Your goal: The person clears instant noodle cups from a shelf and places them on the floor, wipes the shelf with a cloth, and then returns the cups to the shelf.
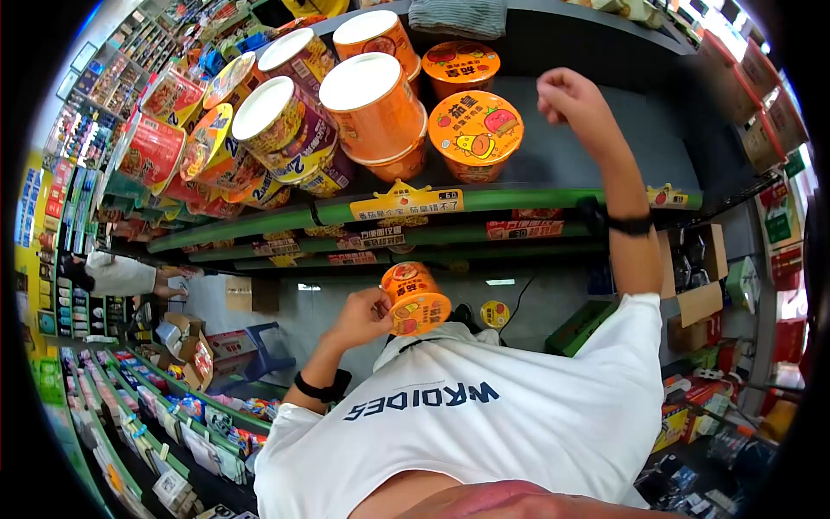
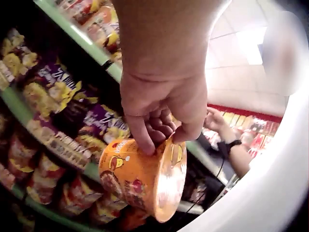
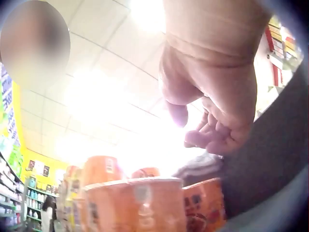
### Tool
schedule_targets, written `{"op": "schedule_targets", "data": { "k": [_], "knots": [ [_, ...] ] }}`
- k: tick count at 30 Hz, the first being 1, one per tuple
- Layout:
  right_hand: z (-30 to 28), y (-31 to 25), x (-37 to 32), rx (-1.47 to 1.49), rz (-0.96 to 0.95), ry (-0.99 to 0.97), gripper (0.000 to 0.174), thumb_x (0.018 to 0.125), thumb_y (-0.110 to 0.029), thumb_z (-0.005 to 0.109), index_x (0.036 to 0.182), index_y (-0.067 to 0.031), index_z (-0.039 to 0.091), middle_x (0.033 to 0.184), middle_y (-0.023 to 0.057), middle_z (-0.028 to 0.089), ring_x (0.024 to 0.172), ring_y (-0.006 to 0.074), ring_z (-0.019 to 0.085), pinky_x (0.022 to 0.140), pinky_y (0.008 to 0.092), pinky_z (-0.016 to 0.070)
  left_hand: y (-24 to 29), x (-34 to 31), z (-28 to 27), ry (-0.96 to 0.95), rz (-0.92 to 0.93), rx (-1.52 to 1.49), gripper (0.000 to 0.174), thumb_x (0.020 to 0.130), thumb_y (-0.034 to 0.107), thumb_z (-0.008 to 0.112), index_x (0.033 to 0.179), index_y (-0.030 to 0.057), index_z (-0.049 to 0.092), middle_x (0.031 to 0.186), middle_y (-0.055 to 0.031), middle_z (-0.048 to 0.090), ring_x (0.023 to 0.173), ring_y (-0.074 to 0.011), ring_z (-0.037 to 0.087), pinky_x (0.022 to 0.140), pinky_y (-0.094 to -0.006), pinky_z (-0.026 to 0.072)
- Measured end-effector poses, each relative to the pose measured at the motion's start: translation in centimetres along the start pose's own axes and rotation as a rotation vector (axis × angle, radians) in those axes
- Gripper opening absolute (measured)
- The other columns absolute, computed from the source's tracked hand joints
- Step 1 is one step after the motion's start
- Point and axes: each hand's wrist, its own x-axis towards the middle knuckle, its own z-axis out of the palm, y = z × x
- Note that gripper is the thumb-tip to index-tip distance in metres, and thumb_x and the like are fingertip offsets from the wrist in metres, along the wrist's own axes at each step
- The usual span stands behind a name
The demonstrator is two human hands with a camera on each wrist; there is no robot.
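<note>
My left hand (image 1: pixel 361 317) pinches an orange instant noodle cup (image 1: pixel 420 313) by its lid rim, in front of the shelf and close to my shirt. In the left wrist view that noodle cup (image 2: pixel 137 176) hangs tilted on its side, thumb and fingers at the rim. Over the shelf's bare dark top, my right hand (image 1: pixel 566 97) is raised with loosely curled fingers and nothing in them. Closest to it stands an upright orange noodle cup (image 1: pixel 475 137), with another orange cup (image 1: pixel 461 66) behind it. The right wrist view shows the right hand (image 3: pixel 212 113) above the cups' level.
Left of these, orange cups with white bottoms up (image 1: pixel 367 104) are stacked, beside purple cups (image 1: pixel 285 130) and red cups (image 1: pixel 151 151). A grey cloth (image 1: pixel 458 17) lies at the back. The shelf has a green front edge (image 1: pixel 510 197). Open cartons (image 1: pixel 699 268) and a blue stool (image 1: pixel 264 350) stand around.
</note>
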Motion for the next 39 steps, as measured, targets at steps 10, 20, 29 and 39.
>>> {"op": "schedule_targets", "data": {
  "k": [10,20,29,39],
  "knots": [
    [7.4,-1.7,-12.1,0.662,0.012,-0.48,0.129,0.057,-0.062,0.086,0.149,0.0003,0.021,0.15,0.0121,0.034,0.137,0.0205,0.037,0.111,0.0366,0.0342,15.1,5.0,-2.2,0.393,1.142,0.013,0.034,0.064,-0.001,0.081,0.079,0.0055,0.051,0.084,-0.0122,0.057,0.074,-0.0288,0.059,0.063,-0.0329,0.049],
    [6.2,-4.0,-7.7,0.222,-0.634,0.18,0.114,0.06,-0.029,0.088,0.149,-0.0022,0.021,0.14,0.0176,0.043,0.129,0.0286,0.048,0.106,0.0407,0.0425,18.4,10.9,0.7,0.565,0.768,-0.233,0.059,0.077,-0.002,0.069,0.13,-0.0009,0.042,0.13,-0.0222,0.047,0.114,-0.0347,0.053,0.093,-0.0384,0.0466],
    [7.8,-0.4,1.6,-0.096,-0.477,0.283,0.1,0.069,-0.023,0.086,0.144,0.0003,0.025,0.132,0.02,0.05,0.121,0.0273,0.054,0.1,0.0377,0.047,15.4,10.9,3.8,0.496,0.616,-0.032,0.068,0.082,0.009,0.065,0.142,-0.0021,0.036,0.15,-0.0262,0.029,0.131,-0.0433,0.043,0.102,-0.0434,0.0425],
    [7.3,0.1,9.0,-0.397,-0.352,0.121,0.102,0.07,-0.031,0.087,0.141,0.0008,0.022,0.132,0.0215,0.052,0.122,0.0287,0.055,0.101,0.0381,0.0471,15.6,13.1,2.7,0.46,0.53,0.275,0.074,0.078,0.014,0.067,0.146,0.011,0.036,0.146,-0.0183,0.035,0.096,-0.0341,0.061,0.082,-0.0446,0.0515]
  ]
}}
